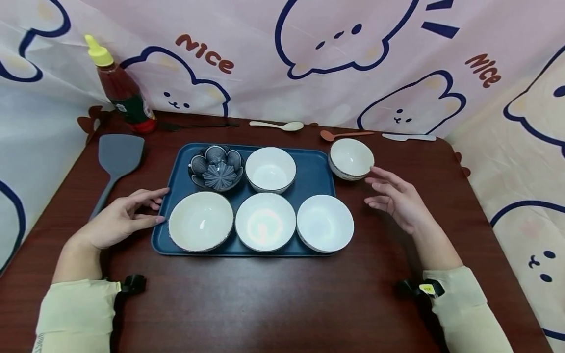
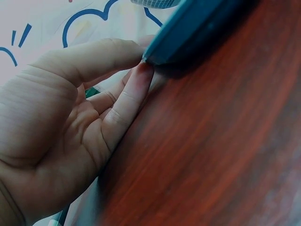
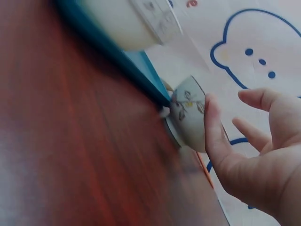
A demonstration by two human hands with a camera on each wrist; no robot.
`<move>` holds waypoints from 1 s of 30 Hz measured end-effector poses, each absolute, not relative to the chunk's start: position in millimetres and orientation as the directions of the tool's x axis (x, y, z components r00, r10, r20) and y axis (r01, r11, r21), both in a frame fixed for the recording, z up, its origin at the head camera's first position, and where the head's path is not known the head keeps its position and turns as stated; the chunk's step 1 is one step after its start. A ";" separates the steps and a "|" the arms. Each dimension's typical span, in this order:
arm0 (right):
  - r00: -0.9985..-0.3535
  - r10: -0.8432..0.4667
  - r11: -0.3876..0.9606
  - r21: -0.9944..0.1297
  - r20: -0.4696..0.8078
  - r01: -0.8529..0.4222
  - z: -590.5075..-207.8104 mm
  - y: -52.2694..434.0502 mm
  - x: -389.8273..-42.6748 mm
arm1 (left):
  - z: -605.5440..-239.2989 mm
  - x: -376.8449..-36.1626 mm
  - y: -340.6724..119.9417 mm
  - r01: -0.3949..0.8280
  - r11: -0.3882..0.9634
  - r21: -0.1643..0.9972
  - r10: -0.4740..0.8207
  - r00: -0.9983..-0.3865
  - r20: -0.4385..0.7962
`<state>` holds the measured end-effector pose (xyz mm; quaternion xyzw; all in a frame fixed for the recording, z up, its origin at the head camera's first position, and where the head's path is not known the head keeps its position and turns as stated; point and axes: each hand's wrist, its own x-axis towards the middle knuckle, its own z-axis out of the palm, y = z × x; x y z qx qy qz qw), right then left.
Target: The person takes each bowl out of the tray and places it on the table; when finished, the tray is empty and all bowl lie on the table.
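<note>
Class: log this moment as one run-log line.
left hand: open, fingertips touch blue tray left edge | right hand: open, beside white bowl off tray | tray: five bowls

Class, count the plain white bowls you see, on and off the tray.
5: three along the blue tray's front, one behind, one off-tray near the right hand.
</note>
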<state>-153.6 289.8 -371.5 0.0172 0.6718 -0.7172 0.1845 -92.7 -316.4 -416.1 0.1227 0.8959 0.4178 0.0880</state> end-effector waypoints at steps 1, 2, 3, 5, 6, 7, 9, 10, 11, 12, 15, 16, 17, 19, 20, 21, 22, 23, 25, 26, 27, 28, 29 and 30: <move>-0.929 -0.258 -0.003 -0.961 -0.265 0.275 -372.0 288.5 -150.7 | -416.2 -92.5 -315.9 0.149 0.621 0.770 0.294 -0.954 -0.053; -0.927 -0.275 0.027 -0.966 -0.255 0.257 -372.8 287.3 -147.6 | -416.1 -92.3 -315.3 0.144 0.621 0.770 0.290 -0.956 -0.055; -0.925 -0.291 0.061 -0.970 -0.245 0.237 -373.6 285.9 -144.5 | -416.2 -92.1 -314.8 0.141 0.623 0.769 0.285 -0.957 -0.055; -0.918 -0.324 0.122 -0.973 -0.228 0.198 -375.4 282.8 -138.2 | -416.5 -92.0 -314.3 0.141 0.626 0.767 0.286 -0.957 -0.058; -0.914 -0.341 0.150 -0.972 -0.222 0.180 -376.4 281.0 -135.1 | -416.4 -91.8 -314.1 0.139 0.627 0.767 0.286 -0.956 -0.060; -0.908 -0.357 0.177 -0.970 -0.219 0.164 -377.2 278.9 -132.1 | -416.2 -91.8 -313.7 0.129 0.628 0.768 0.279 -0.958 -0.067; -0.894 -0.385 0.224 -0.963 -0.229 0.150 -378.5 274.9 -127.0 | -415.7 -92.0 -313.1 0.114 0.632 0.766 0.270 -0.959 -0.081; -0.887 -0.397 0.243 -0.959 -0.236 0.146 -379.1 273.0 -124.9 | -415.4 -92.0 -312.9 0.108 0.637 0.764 0.267 -0.960 -0.087; -0.878 -0.413 0.256 -0.956 -0.241 0.142 -379.9 271.3 -123.1 | -415.1 -92.1 -312.6 0.096 0.638 0.764 0.259 -0.961 -0.095; -0.869 -0.429 0.271 -0.953 -0.246 0.137 -380.4 269.6 -121.4 | -414.7 -92.1 -312.4 0.087 0.641 0.762 0.251 -0.963 -0.101; -0.847 -0.468 0.297 -0.947 -0.254 0.120 -383.0 265.3 -118.0 | -414.8 -91.8 -313.4 0.083 0.642 0.762 0.250 -0.963 -0.105; -0.840 -0.481 0.299 -0.948 -0.252 0.113 -384.0 264.2 -117.1 | -415.0 -92.0 -313.9 0.090 0.643 0.760 0.255 -0.961 -0.102; -0.833 -0.495 0.297 -0.949 -0.248 0.106 -385.1 263.0 -116.3 | -415.2 -92.1 -314.2 0.090 0.643 0.760 0.255 -0.961 -0.102; -0.825 -0.512 0.288 -0.953 -0.238 0.096 -387.6 260.5 -114.9 | -415.3 -92.1 -314.7 0.092 0.642 0.761 0.255 -0.962 -0.100; -0.824 -0.517 0.281 -0.955 -0.232 0.092 -388.8 259.4 -114.2 | -415.4 -92.1 -314.9 0.099 0.643 0.760 0.261 -0.961 -0.096; -0.824 -0.521 0.273 -0.958 -0.224 0.088 -389.8 258.3 -113.4 | -415.3 -91.9 -314.9 0.097 0.642 0.761 0.259 -0.961 -0.096; -0.825 -0.521 0.261 -0.961 -0.218 0.089 -390.7 257.4 -112.6 | -415.3 -91.9 -315.1 0.104 0.640 0.761 0.264 -0.960 -0.092; -0.827 -0.520 0.246 -0.965 -0.214 0.095 -391.5 256.6 -111.7 | -415.1 -91.7 -315.0 0.104 0.634 0.766 0.265 -0.960 -0.089; -0.835 -0.510 0.216 -0.970 -0.208 0.110 -392.9 255.4 -109.9 | -415.2 -91.5 -315.6 0.118 0.625 0.772 0.280 -0.957 -0.080; -0.838 -0.505 0.203 -0.972 -0.206 0.117 -393.5 254.9 -109.1 | -415.3 -91.4 -315.8 0.123 0.623 0.773 0.285 -0.956 -0.077; -0.842 -0.500 0.191 -0.974 -0.204 0.122 -394.1 254.4 -108.4 | -415.3 -91.4 -316.0 0.123 0.621 0.774 0.285 -0.956 -0.076; -0.845 -0.496 0.179 -0.975 -0.202 0.128 -394.7 253.9 -107.8 | -415.4 -91.5 -316.1 0.125 0.620 0.774 0.285 -0.955 -0.075; -0.847 -0.493 0.171 -0.977 -0.200 0.131 -395.4 253.5 -107.4 | -415.3 -91.5 -316.2 0.125 0.622 0.773 0.285 -0.956 -0.075; -0.849 -0.490 0.166 -0.977 -0.197 0.131 -395.9 253.0 -107.1 | -415.4 -91.6 -316.3 0.125 0.626 0.770 0.284 -0.956 -0.076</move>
